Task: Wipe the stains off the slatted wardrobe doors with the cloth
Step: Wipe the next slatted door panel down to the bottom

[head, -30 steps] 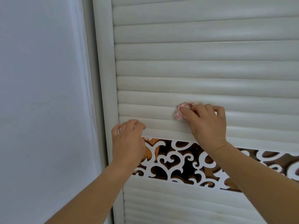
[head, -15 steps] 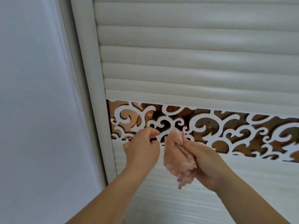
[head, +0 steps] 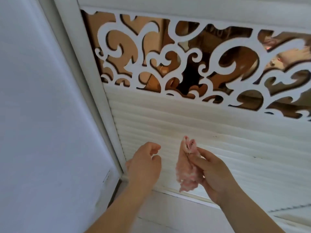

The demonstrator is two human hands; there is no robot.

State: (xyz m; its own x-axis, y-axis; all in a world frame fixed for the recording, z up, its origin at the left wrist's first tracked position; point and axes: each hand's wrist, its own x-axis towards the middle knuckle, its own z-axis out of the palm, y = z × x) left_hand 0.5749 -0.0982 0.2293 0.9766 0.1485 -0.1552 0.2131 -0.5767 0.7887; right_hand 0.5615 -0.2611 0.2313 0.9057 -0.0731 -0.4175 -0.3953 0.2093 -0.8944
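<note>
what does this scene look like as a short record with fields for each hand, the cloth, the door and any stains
left hand: left hand loosely curled, holds nothing, apart from the cloth
right hand: right hand grips the crumpled pink cloth
cloth: hangs from the fingers, off the door
door: white slatted wardrobe door, lower slats below the white scrollwork cut-out panel
stains: small dark specks on a slat right of the cloth

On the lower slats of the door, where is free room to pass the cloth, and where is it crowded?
The slats lie bare between the fretwork band above and the hands below, and onward to the right. Small dark specks show there. Low by the door frame it is crowded: the left hand and the right hand, which holds the pink cloth, are close together.
</note>
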